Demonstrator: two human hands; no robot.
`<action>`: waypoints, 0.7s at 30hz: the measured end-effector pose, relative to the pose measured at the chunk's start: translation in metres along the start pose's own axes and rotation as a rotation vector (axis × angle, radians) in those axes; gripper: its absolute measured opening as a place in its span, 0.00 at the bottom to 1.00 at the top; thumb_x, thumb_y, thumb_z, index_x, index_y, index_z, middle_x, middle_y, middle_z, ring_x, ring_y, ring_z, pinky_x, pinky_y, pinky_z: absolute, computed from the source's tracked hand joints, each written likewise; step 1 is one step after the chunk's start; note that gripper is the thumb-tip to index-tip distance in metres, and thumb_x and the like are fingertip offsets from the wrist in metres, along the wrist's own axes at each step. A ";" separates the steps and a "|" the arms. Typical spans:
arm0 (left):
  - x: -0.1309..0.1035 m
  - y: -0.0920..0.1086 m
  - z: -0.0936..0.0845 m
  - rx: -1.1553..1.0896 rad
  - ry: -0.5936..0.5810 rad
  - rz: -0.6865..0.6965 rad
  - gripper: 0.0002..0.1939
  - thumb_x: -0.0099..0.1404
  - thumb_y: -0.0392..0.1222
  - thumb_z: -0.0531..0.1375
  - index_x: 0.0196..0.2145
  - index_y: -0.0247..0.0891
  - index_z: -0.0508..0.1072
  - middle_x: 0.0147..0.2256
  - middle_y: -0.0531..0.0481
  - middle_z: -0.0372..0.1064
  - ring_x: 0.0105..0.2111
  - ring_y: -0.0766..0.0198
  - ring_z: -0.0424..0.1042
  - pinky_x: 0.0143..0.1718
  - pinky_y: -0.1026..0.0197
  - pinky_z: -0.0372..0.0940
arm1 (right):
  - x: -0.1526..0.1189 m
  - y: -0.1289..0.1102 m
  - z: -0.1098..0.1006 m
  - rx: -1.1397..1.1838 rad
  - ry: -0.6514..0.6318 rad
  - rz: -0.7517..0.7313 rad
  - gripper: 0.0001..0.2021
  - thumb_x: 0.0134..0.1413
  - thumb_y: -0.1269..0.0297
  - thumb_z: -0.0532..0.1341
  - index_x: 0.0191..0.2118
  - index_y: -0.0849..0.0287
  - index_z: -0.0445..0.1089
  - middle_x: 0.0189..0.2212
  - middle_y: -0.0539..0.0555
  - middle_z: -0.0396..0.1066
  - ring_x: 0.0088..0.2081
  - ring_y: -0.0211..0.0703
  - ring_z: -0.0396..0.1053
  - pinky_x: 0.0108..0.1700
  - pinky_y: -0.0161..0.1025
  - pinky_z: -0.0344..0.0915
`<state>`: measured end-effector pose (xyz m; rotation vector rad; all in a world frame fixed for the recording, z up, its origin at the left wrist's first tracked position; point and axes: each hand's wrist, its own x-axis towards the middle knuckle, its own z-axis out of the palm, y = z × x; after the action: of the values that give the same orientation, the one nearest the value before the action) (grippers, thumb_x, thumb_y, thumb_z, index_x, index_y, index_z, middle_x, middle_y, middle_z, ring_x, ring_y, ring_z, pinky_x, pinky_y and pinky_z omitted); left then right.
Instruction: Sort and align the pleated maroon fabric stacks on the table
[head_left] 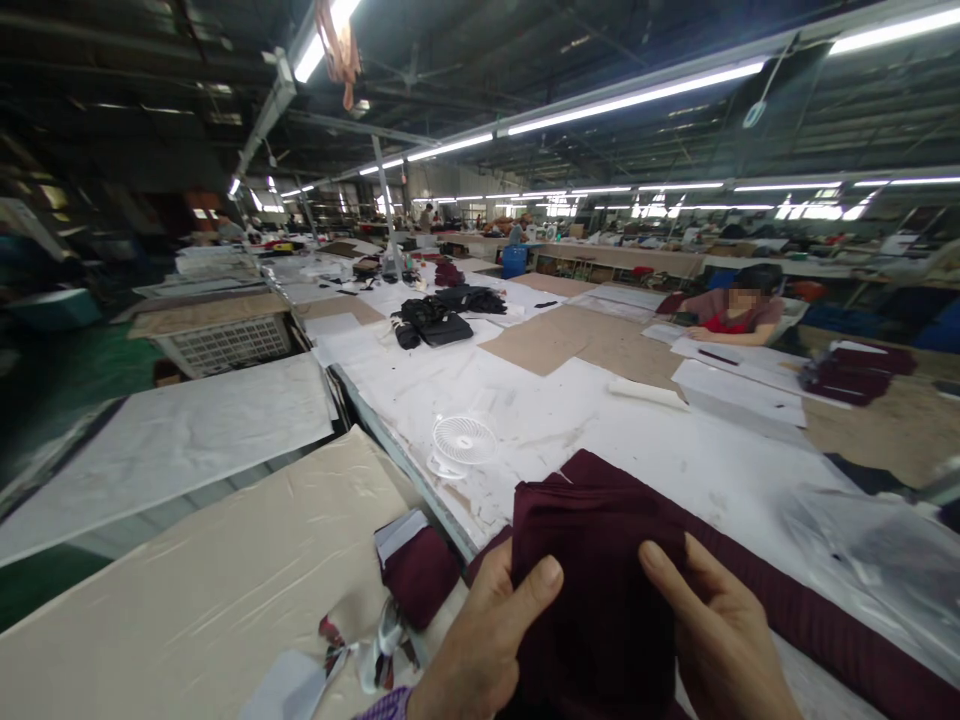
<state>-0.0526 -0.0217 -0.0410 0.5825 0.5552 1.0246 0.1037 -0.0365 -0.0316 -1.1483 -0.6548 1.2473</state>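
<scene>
A folded stack of dark maroon fabric (pixel 592 600) is held up between both hands near the bottom centre. My left hand (pixel 499 630) grips its left edge, thumb on the face of the cloth. My right hand (pixel 716 620) pinches the right edge, its thumb pressed on the front and its fingers behind. A long strip of maroon cloth (pixel 825 635) lies on the table behind and to the right of the hands. To the left, a smaller maroon piece (pixel 421 575) with a grey-white part rests at the table edge.
A white fan (pixel 463 440) stands on the white table (pixel 577 410). Black garments (pixel 431 325) lie further back. At the right, a person (pixel 739 310) leans over the table near stacked maroon pieces (pixel 859 372). Clear plastic (pixel 877 550) is at far right, a cream-covered surface (pixel 247 560) at left.
</scene>
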 end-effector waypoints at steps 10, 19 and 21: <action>0.002 -0.002 0.004 -0.020 0.065 -0.023 0.18 0.55 0.41 0.66 0.44 0.37 0.74 0.41 0.44 0.77 0.48 0.53 0.72 0.55 0.51 0.61 | 0.000 0.010 -0.003 0.000 0.027 -0.002 0.20 0.41 0.57 0.71 0.43 0.52 0.73 0.41 0.53 0.78 0.41 0.55 0.74 0.41 0.47 0.72; 0.004 -0.002 0.003 -0.038 0.147 -0.086 0.17 0.54 0.43 0.66 0.41 0.36 0.76 0.37 0.44 0.78 0.45 0.52 0.74 0.53 0.50 0.64 | 0.001 0.011 -0.003 -0.065 0.063 -0.136 0.15 0.40 0.58 0.71 0.35 0.54 0.72 0.32 0.49 0.73 0.35 0.44 0.70 0.38 0.37 0.68; 0.005 -0.003 0.002 -0.032 0.146 -0.103 0.20 0.53 0.45 0.67 0.43 0.36 0.75 0.37 0.44 0.78 0.45 0.51 0.74 0.52 0.49 0.65 | 0.005 0.013 -0.007 -0.114 0.091 -0.183 0.15 0.39 0.58 0.72 0.35 0.55 0.72 0.33 0.49 0.72 0.36 0.43 0.69 0.38 0.36 0.67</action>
<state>-0.0474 -0.0192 -0.0425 0.4481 0.6895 0.9819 0.1064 -0.0351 -0.0470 -1.2030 -0.7529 1.0077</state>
